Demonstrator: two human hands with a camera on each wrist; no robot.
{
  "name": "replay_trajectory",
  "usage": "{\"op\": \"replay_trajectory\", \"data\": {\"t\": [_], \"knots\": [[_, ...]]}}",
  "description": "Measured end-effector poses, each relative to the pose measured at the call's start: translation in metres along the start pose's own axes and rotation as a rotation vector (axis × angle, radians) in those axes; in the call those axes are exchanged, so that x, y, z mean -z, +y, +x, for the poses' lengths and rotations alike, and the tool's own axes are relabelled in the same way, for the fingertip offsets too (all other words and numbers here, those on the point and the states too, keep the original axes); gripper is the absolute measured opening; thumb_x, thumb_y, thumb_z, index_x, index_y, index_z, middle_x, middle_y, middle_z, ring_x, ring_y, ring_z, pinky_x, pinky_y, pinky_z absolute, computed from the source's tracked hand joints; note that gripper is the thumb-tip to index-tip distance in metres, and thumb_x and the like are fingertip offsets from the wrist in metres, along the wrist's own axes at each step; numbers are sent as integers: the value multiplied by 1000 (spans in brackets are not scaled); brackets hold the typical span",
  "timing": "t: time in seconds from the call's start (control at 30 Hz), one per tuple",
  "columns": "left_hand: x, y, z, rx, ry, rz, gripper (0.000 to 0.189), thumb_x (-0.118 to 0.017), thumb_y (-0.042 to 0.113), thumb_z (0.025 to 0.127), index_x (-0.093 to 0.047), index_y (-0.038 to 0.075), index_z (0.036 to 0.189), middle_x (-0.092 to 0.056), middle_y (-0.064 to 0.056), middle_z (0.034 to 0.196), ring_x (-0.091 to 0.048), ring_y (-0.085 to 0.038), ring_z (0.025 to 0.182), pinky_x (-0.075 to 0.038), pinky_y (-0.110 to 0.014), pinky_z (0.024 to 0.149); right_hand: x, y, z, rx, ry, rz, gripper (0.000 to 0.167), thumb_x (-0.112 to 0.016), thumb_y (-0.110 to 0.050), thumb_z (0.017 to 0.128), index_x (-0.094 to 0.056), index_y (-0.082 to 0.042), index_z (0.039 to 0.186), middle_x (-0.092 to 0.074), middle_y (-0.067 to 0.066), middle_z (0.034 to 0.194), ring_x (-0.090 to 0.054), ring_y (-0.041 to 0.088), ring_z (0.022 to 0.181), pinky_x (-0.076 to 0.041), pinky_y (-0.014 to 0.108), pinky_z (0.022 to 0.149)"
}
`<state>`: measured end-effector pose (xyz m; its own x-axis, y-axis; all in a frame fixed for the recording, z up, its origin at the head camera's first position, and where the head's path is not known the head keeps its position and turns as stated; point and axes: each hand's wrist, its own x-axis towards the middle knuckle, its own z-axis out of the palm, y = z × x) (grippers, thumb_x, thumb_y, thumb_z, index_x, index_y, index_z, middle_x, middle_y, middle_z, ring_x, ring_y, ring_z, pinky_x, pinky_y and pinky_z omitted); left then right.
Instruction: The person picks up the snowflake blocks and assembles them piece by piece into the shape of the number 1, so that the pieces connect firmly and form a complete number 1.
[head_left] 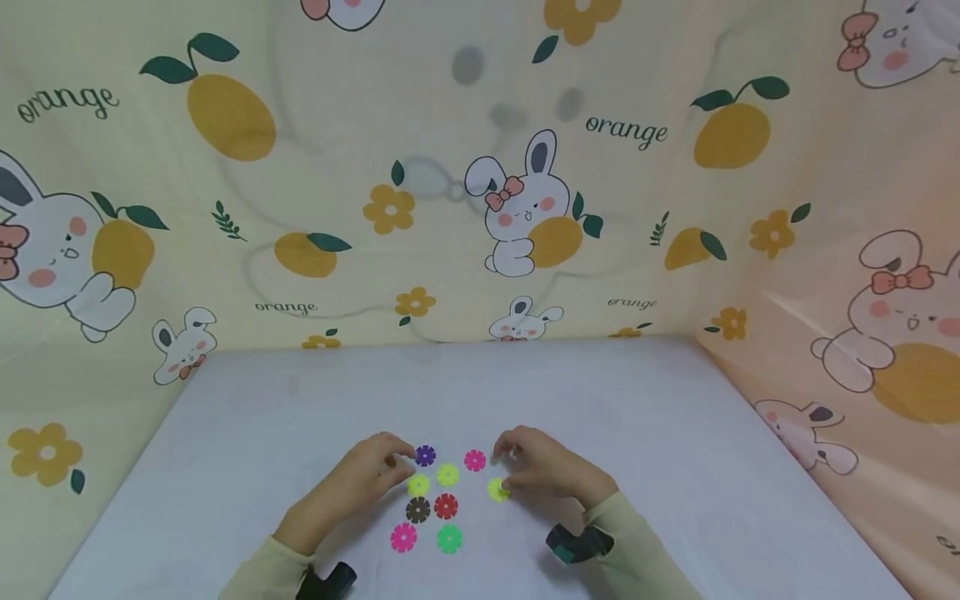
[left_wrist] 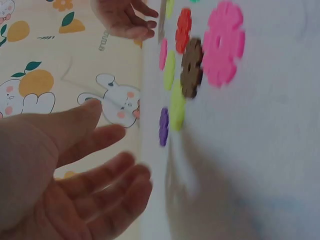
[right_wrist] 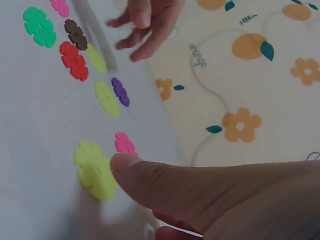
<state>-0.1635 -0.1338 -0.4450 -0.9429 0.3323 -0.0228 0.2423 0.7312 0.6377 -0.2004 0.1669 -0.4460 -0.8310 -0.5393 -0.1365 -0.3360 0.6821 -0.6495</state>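
Several notched plastic snowflake discs lie flat on the white table. My left hand (head_left: 366,468) hovers left of the purple disc (head_left: 425,455) and a yellow disc (head_left: 418,485), its fingers loosely bent and apart, holding nothing in the left wrist view. On the other side my right hand (head_left: 551,468) is beside another yellow disc (head_left: 497,490); its thumb (right_wrist: 127,165) overlaps that disc's edge, and I cannot tell whether they touch. A pink disc (head_left: 475,460) sits just left of the right fingers. Between the hands are a third yellow disc (head_left: 447,475) and a red disc (head_left: 446,506).
Nearer the front lie a brown disc (head_left: 417,509), a second pink disc (head_left: 403,537) and a green disc (head_left: 450,538). The white table (head_left: 600,392) meets a printed cloth backdrop (head_left: 420,108) at the back and sides. Each wrist carries a black camera (head_left: 580,543).
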Motion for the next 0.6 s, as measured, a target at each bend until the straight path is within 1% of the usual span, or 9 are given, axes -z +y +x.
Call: {"op": "replay_trajectory", "data": {"t": [0.07,0.1,0.2,0.3,0.47,0.6], "knots": [[-2,-1,1,-28,-40,-29,20,-70,16,94,-73,9,113,-69,-5,112,-62,-15,95,-55,-32,81,0,1,1,-17,-27,27,34,-85,-9,80,-68,-11,109,-65,4,113,-54,23,109,-48,49,102],[-3,-2,1,-39,-61,-34,21,-70,16,94,-73,8,113,-70,-5,111,-61,-14,93,-53,-29,79,0,1,1,-28,-38,37,33,-85,-9,80,-69,-12,109,-65,3,113,-54,22,108,-48,49,102],[-8,-5,1,-67,-85,-34,23,-71,14,92,-73,8,114,-70,-5,108,-59,-13,92,-52,-27,78,0,2,0,-55,-65,48,31,-85,-9,80,-70,-15,106,-64,1,112,-53,21,107,-48,48,102],[-12,-6,0,-62,-92,-19,26,-72,10,90,-73,9,116,-67,-3,107,-57,-11,91,-51,-26,77,-2,3,-1,-64,-83,46,28,-84,-9,80,-71,-17,103,-64,-1,110,-53,20,106,-48,47,101],[-17,-5,0,-73,-80,14,29,-73,5,88,-73,8,117,-64,-3,105,-54,-12,87,-48,-25,72,-5,4,-3,-68,-84,48,26,-83,-7,81,-72,-18,101,-64,-2,108,-53,20,104,-48,46,100],[-21,-4,-2,-45,-63,39,31,-73,6,88,-73,10,119,-62,0,103,-52,-10,83,-47,-23,70,-6,3,-4,-63,-79,41,25,-83,-6,81,-72,-18,100,-63,-2,106,-52,19,102,-49,43,97]]}}
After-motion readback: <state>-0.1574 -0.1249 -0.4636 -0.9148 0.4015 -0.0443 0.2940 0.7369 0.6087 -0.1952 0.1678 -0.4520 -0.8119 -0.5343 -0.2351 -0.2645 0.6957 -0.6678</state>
